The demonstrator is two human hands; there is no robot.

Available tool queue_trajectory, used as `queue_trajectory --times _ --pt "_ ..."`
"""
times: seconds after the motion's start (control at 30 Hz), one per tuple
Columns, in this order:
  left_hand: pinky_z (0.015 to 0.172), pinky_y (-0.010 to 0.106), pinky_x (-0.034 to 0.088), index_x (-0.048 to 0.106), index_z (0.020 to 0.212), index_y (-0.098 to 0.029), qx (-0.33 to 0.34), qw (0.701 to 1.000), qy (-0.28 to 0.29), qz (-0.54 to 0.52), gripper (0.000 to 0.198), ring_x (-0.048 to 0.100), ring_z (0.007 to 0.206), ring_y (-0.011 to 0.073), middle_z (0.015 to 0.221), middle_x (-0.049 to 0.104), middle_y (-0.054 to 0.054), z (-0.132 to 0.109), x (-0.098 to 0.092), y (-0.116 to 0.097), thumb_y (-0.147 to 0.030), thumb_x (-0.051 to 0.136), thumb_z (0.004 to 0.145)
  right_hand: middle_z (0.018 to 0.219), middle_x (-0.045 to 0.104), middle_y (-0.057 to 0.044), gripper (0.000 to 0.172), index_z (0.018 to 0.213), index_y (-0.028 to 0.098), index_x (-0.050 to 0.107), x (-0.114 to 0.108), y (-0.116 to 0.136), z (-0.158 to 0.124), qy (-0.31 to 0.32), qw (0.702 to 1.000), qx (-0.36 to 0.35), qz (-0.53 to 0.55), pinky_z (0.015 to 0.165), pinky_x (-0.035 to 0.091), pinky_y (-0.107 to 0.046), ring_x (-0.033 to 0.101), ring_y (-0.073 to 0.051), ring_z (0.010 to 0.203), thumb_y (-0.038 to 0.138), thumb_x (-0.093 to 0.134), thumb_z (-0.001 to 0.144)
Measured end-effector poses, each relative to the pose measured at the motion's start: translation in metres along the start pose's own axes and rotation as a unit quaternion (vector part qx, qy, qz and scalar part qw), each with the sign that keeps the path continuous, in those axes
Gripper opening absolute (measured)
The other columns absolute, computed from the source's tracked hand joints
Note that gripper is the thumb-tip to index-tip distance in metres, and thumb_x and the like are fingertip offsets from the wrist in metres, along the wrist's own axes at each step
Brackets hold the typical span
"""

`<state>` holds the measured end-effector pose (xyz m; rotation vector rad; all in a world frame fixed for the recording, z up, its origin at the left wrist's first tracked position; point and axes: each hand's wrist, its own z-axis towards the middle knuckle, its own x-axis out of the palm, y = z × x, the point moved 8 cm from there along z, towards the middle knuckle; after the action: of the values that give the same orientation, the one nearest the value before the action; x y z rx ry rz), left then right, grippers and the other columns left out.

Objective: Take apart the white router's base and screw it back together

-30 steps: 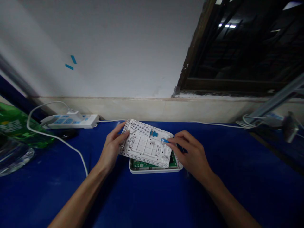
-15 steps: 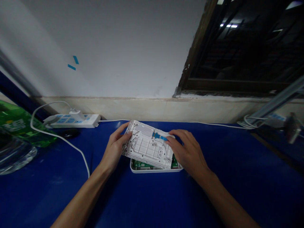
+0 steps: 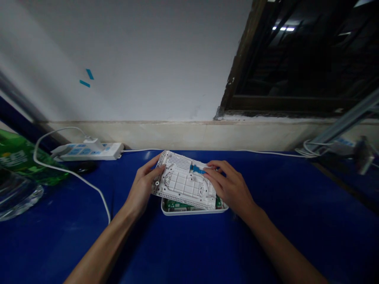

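**Both my hands on a white cover above its tray**

I see my left hand (image 3: 142,185) gripping the left edge of a white perforated plastic cover (image 3: 183,189), fingers slightly spread with the thumb on top. My right hand (image 3: 229,185) lies on the cover's far right corner, its fingers (image 3: 214,167) pressed together and reaching left, with the fingertips just beside a small blue plug (image 3: 197,169). They aren't pinching it. The plug sits on the cover's upper face, near the far edge.

The cover is tilted and overlaps a white tray (image 3: 194,212) in the middle of the blue table (image 3: 59,240), with a green circuit board (image 3: 177,204) showing in the tray. I can't tell whether cover and tray touch.

Far left, a power strip (image 3: 89,152) sits with a white cable (image 3: 74,179) curving past it, near a green bottle (image 3: 20,157).
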<state>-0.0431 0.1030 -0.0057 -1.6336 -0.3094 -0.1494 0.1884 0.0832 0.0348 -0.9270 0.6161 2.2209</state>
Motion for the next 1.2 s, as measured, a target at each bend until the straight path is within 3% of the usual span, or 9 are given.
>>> queue_trajectory --times 0.3,0.53,0.73,0.9,1.03,1.2 --pt "0.067 0.028 0.054 0.073 0.127 -0.02 -0.035 0.999 0.017 -0.014 0.053 0.072 0.077 0.0219 0.104 0.079 0.008 -0.001 0.008 0.004 -0.031 0.082 0.075 0.116 0.069 -0.011 0.022 0.109 0.023 0.075 0.002 -0.007 -0.002 -0.02 0.999 0.017 0.041 0.078 0.059 -0.038 0.066 -0.021 0.094 0.019 0.056 0.1" --pt "0.074 0.03 0.054 0.071 0.13 -0.023 -0.038 0.998 0.038 -0.027 0.054 0.073 0.09 0.0256 0.113 0.077 0.007 -0.001 0.014 0.004 -0.033 0.081 0.078 0.121 0.067 -0.011 0.016 0.104 0.022 0.076 0.005 -0.012 -0.002 -0.025 0.993 0.031 0.114 0.087 0.056 -0.043 0.061 -0.025 0.108 0.019 0.062 0.097" --pt "0.1 0.042 0.05 0.056 0.146 -0.023 -0.014 0.993 0.113 -0.028 0.067 0.065 0.119 0.0341 0.135 0.067 0.01 -0.007 0.023 0.001 -0.044 0.076 0.085 0.127 0.065 -0.012 0.015 0.105 0.021 0.074 0.01 -0.011 -0.001 0.013 0.995 0.021 0.101 0.094 0.054 -0.046 0.058 -0.026 0.114 0.018 0.061 0.097" --pt "0.114 0.047 0.039 0.042 0.155 -0.029 0.018 0.987 0.161 0.022 0.091 0.053 0.135 0.0347 0.146 0.06 0.007 -0.012 0.025 0.001 -0.031 0.086 0.076 0.124 0.067 -0.013 0.015 0.104 0.02 0.073 0.014 -0.018 -0.002 0.004 0.994 0.043 0.098 0.096 0.054 -0.046 0.061 -0.027 0.115 0.018 0.06 0.098" --pt "0.113 0.048 0.04 0.035 0.158 -0.03 0.021 0.991 0.132 0.014 0.095 0.054 0.132 0.0343 0.147 0.058 0.007 -0.009 0.022 0.002 -0.026 0.084 0.077 0.12 0.07 -0.011 0.015 0.1 0.022 0.073 0.014 -0.023 -0.001 -0.019 0.986 0.083 0.147 0.098 0.054 -0.045 0.066 -0.025 0.111 0.015 0.06 0.096" --pt "0.1 0.039 0.05 0.034 0.159 -0.03 -0.001 0.994 0.095 -0.056 0.093 0.064 0.12 0.0304 0.138 0.065 0.006 -0.008 0.023 0.003 -0.024 0.081 0.079 0.117 0.071 -0.009 0.01 0.09 0.023 0.074 0.009 -0.031 0.001 -0.05 0.961 0.154 0.225 0.095 0.053 -0.044 0.067 -0.025 0.109 0.018 0.067 0.092"
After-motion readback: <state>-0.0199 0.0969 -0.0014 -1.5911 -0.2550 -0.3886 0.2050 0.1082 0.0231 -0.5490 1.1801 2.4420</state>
